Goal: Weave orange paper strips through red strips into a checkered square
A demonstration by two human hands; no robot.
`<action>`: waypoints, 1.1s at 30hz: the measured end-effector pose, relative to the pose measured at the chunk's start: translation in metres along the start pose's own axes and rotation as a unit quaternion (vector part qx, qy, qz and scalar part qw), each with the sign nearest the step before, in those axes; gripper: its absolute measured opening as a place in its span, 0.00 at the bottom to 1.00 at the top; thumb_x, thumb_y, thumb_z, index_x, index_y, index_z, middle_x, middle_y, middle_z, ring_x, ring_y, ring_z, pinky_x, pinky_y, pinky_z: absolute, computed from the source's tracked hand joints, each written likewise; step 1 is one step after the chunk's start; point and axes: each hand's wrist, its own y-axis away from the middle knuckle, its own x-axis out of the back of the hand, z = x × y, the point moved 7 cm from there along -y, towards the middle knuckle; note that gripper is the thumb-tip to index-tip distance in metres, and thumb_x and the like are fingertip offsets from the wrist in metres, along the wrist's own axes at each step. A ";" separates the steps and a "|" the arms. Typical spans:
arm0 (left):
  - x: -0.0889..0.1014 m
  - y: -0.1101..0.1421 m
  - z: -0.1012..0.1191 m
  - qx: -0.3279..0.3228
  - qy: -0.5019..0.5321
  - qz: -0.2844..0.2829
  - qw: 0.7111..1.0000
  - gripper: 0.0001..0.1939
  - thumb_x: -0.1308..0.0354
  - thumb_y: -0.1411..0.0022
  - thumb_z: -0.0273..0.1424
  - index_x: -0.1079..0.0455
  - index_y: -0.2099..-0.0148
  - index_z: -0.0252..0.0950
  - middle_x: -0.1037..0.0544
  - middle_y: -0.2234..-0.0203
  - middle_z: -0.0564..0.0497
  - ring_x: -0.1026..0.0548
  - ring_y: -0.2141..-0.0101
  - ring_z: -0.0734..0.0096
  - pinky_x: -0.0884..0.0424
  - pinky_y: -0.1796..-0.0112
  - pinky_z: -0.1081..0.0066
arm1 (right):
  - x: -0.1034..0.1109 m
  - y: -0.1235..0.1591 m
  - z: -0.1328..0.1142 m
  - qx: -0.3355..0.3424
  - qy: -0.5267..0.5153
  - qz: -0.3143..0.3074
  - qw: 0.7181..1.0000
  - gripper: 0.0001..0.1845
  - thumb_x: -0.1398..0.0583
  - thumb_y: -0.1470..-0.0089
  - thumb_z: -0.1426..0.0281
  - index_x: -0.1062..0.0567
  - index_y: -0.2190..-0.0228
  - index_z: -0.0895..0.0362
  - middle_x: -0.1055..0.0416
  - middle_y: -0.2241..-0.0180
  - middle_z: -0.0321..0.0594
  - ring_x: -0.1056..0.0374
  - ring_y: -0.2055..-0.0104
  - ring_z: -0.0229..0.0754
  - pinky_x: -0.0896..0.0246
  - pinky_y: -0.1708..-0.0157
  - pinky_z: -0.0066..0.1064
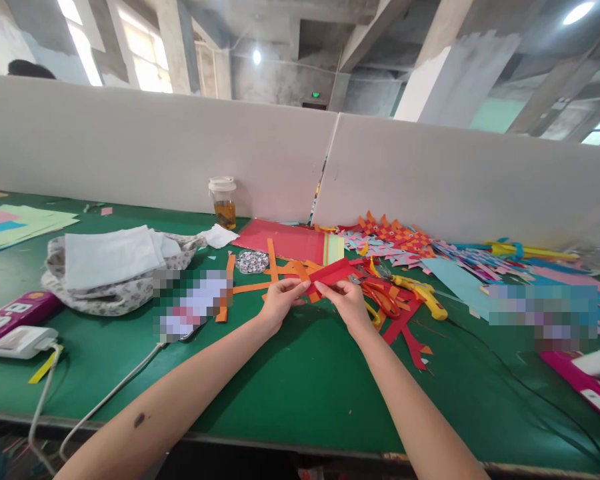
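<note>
"Head view, then: what are those two hands holding?"

"One red strip [333,270], paper or thin card, creased lengthwise by the look of it. It's over the green table [290,387], straight in front of the body. The left hand [281,303] pinches its nearer end between thumb and fingers, and the right hand [347,301] pinches it just beside, thumbs close together."

"And that orange strip [301,270]?"

"Right against the red one, crossing it. Whether they're joined, I can't tell from over here."

"How would it handle?"

"Light as anything, I'd guess: a bit stiff along the crease, easily bent across it, not very slippery. I'd take it by the folded edge, fingertips only; a hard squeeze could kink it, and a sharp tug might tear it."

"Count the rest for me."

"One lidded cup [223,203], one dish of sequins [253,261], one yellow glue gun [425,297], one phone [195,307] with its screen blurred. Two power strips, a left power strip [45,303] and a right power strip [560,365]. One red sheet [280,239] that I can make out."

"Loose orange pieces [253,288] left of the hands?"

"At least three; they overlap. The woven orange-and-red work [393,233] behind is too heaped to count."
</note>
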 end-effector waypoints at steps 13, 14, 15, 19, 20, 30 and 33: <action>-0.004 0.000 -0.001 0.008 -0.019 -0.022 1.000 0.17 0.34 0.61 0.40 0.28 0.73 0.31 0.23 0.75 0.48 0.25 0.71 0.69 0.29 0.70 0.74 | 0.005 -0.001 0.001 -0.006 0.014 0.023 1.000 0.19 0.38 0.60 0.54 0.29 0.84 0.58 0.34 0.85 0.35 0.40 0.81 0.36 0.47 0.80 0.28; -0.003 0.000 -0.001 0.006 -0.019 -0.022 1.000 0.16 0.34 0.60 0.40 0.28 0.73 0.31 0.23 0.76 0.48 0.25 0.72 0.71 0.29 0.70 0.74 | 0.004 -0.001 0.001 -0.006 0.010 0.020 1.000 0.18 0.38 0.60 0.55 0.29 0.84 0.58 0.33 0.84 0.35 0.39 0.80 0.36 0.46 0.79 0.28; -0.003 0.000 -0.001 0.004 -0.021 -0.024 0.999 0.16 0.34 0.59 0.40 0.28 0.73 0.31 0.24 0.76 0.49 0.25 0.72 0.72 0.30 0.70 0.75 | 0.003 -0.001 0.001 -0.007 0.006 0.015 1.000 0.18 0.38 0.60 0.55 0.28 0.83 0.58 0.32 0.83 0.35 0.39 0.79 0.37 0.46 0.78 0.28; -0.006 0.000 -0.003 -0.003 -0.034 -0.050 0.998 0.15 0.35 0.57 0.39 0.29 0.73 0.32 0.24 0.77 0.49 0.25 0.73 0.72 0.30 0.71 0.76 | 0.003 -0.001 0.002 -0.009 -0.002 0.005 1.000 0.18 0.37 0.62 0.55 0.28 0.82 0.59 0.32 0.82 0.35 0.39 0.79 0.37 0.46 0.79 0.28; -0.007 0.000 -0.004 -0.002 -0.038 -0.056 0.998 0.15 0.35 0.57 0.39 0.29 0.73 0.32 0.24 0.77 0.49 0.25 0.73 0.72 0.30 0.71 0.76 | 0.003 -0.001 0.001 -0.005 0.005 0.006 1.000 0.19 0.37 0.62 0.55 0.29 0.84 0.59 0.34 0.84 0.35 0.40 0.80 0.36 0.47 0.80 0.27; -0.009 0.001 -0.005 0.007 -0.096 -0.054 0.994 0.18 0.34 0.60 0.38 0.27 0.68 0.30 0.22 0.76 0.45 0.23 0.71 0.66 0.28 0.71 0.73 | 0.010 0.000 -0.016 0.113 0.137 0.037 0.983 0.18 0.40 0.58 0.54 0.30 0.78 0.57 0.34 0.78 0.37 0.40 0.77 0.37 0.43 0.76 0.29; 0.000 -0.001 -0.001 -0.015 -0.054 -0.007 0.998 0.18 0.34 0.59 0.38 0.27 0.67 0.31 0.22 0.75 0.46 0.23 0.70 0.66 0.28 0.70 0.73 | 0.022 -0.002 -0.013 0.093 0.089 0.115 0.985 0.19 0.40 0.58 0.53 0.30 0.71 0.56 0.32 0.74 0.38 0.38 0.74 0.38 0.40 0.73 0.30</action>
